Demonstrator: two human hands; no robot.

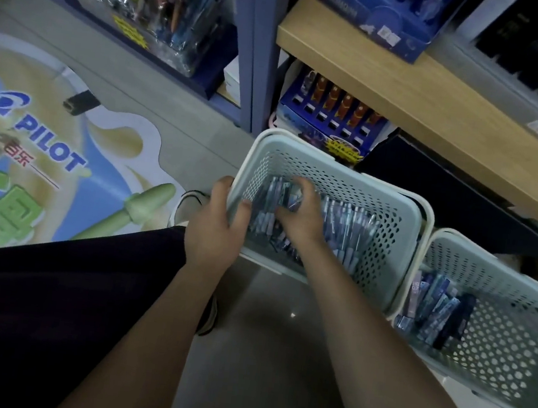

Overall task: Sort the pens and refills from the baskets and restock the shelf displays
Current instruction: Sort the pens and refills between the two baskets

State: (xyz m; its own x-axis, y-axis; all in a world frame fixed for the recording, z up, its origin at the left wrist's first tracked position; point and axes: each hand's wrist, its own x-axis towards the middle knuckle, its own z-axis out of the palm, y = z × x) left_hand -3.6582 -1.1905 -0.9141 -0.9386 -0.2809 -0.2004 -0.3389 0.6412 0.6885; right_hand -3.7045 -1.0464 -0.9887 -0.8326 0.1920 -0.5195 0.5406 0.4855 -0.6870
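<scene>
Pale green perforated basket (389,224), white-rimmed, on floor below wooden shelf (407,95); holds packaged pens (349,219) heaped along bottom. Left hand (216,224) grips near-left rim, thumb curled inside. Right hand (300,210) down among pens, fingers curled round several packs. Second basket (510,342), same make, just beside to right; holds refill packs (433,306) at left end. Blue pen display box (330,123) behind baskets. Pilot floor decal (49,148) to left.

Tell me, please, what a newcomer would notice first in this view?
Two hands at centre: the left hand grips the near rim of a pale green basket, while the right hand reaches among its pens. A Pilot floor graphic spreads across the left.
</scene>
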